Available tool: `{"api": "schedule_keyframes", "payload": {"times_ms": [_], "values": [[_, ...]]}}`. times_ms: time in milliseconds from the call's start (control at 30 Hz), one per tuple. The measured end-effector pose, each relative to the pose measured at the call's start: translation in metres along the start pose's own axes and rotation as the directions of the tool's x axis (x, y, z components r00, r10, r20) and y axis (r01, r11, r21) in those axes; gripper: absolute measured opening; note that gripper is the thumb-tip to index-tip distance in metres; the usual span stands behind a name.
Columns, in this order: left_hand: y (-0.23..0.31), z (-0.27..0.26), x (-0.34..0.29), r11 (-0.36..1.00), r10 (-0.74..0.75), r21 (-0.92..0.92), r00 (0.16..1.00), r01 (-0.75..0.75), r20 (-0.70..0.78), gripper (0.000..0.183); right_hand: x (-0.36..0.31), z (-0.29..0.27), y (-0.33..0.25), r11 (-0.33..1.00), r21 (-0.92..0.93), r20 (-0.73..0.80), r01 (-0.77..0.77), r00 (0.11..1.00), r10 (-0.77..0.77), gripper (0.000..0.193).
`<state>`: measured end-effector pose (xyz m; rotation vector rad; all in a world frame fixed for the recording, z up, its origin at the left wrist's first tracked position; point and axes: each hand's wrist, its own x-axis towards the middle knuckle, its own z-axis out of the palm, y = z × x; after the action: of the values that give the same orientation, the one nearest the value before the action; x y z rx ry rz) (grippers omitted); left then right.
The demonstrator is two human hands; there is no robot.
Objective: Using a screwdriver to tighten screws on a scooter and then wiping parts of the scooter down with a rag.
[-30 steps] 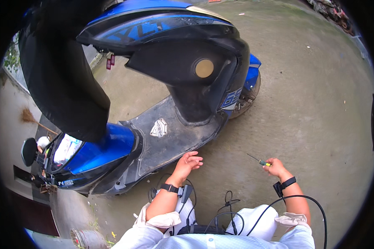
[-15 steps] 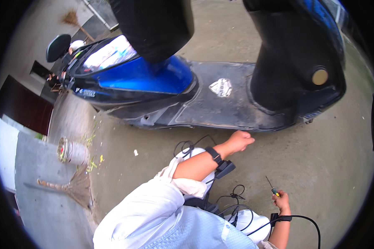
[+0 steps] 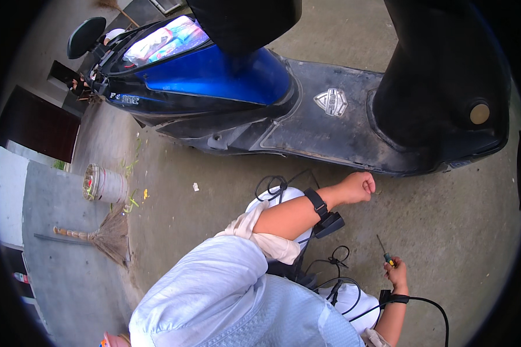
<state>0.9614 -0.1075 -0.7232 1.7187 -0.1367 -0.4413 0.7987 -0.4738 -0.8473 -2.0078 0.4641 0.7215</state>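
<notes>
My left hand point(image 3: 358, 187) is closed beside the lower edge of a blue and black scooter point(image 3: 220, 75), near its flat black footboard point(image 3: 307, 133). Whether its curled fingers hold anything small is hidden. Farther right and nearer to me, my right hand point(image 3: 397, 274) grips a screwdriver point(image 3: 388, 259) by its green and yellow handle. The thin shaft points up and away, above the concrete floor and apart from the scooter. A silver badge point(image 3: 331, 102) sits on the footboard, and a round tan cap point(image 3: 479, 114) shows on the black panel at right.
Black cables point(image 3: 337, 260) loop around my knees and run to the straps on my wrists. A grubby white bucket point(image 3: 107, 184) and a straw broom point(image 3: 111, 236) stand at the left by the grey wall. Colourful packages point(image 3: 171, 40) lie on the scooter's left end.
The whole view has shifted a little, so the scooter lies farther right and higher. My left hand stays closed near the scooter's edge; my right hand keeps the screwdriver.
</notes>
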Motion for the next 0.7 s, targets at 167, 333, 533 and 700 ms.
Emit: {"api": "schedule_keyframes", "payload": {"times_ms": [167,333,533,700], "values": [[-0.002,0.004,0.001,0.995,-0.015,-0.101,0.998,0.022,0.069,0.018,0.0,-0.003,-0.003,1.0,0.007,0.005,0.004,1.0,-0.004,0.022],[0.011,0.001,-0.004,0.981,-0.12,-0.129,0.975,0.146,0.188,0.014,0.006,-0.026,-0.023,0.995,-0.001,-0.021,0.098,0.995,-0.098,0.024],[0.013,0.001,-0.005,0.991,-0.115,-0.042,0.979,0.124,0.17,0.018,-0.003,-0.022,-0.055,0.986,-0.007,-0.097,0.166,0.981,-0.166,0.025],[0.029,-0.039,-0.006,0.952,-0.196,-0.248,0.98,0.181,-0.038,0.023,-0.031,-0.016,-0.099,0.985,-0.004,-0.014,0.175,0.984,-0.175,0.028]]}}
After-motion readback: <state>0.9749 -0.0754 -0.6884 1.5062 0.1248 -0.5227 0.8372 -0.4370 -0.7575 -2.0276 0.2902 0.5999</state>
